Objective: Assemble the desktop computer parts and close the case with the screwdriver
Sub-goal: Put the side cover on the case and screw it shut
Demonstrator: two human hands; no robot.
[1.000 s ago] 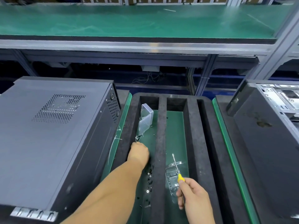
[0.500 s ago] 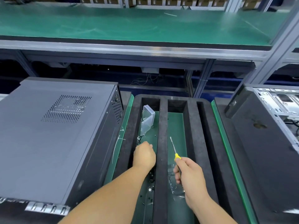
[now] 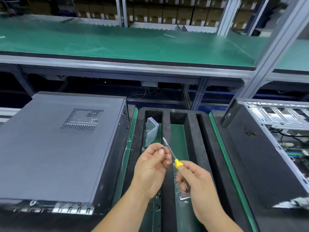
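- The left hand [image 3: 153, 166] is at lower centre of the frame, raised over the foam tray [image 3: 195, 131], fingers curled, with thumb and forefinger pinching a small dark screw [image 3: 162, 149].
- The right hand [image 3: 195, 183] is just right of it, fingers wrapped round the screwdriver [image 3: 173, 157] at its yellow handle.
- The screwdriver's metal shaft slants up and to the left; its tip lies just beside the screw, though whether they touch cannot be told.
- The tray is black foam with long slots running up the frame and green mat showing at their bottoms.
- A clear plastic box [image 3: 152, 129] stands tilted in the left slot, above the left hand.
- Small loose screws [image 3: 157, 203] lie in the left slot below the left wrist.
- A clear bag [image 3: 183, 196] with something shiny lies in the middle slot, partly hidden by the right hand.
- A closed grey case [image 3: 55, 148] lies on its side at left of the frame, vent holes in its upper panel, beside the tray.
- An open case [image 3: 275, 124] sits at right of the frame, with its metal frame and cables showing.
- A green shelf [image 3: 117, 42] spans the upper part of the frame, with cardboard boxes [image 3: 150, 12] behind it.
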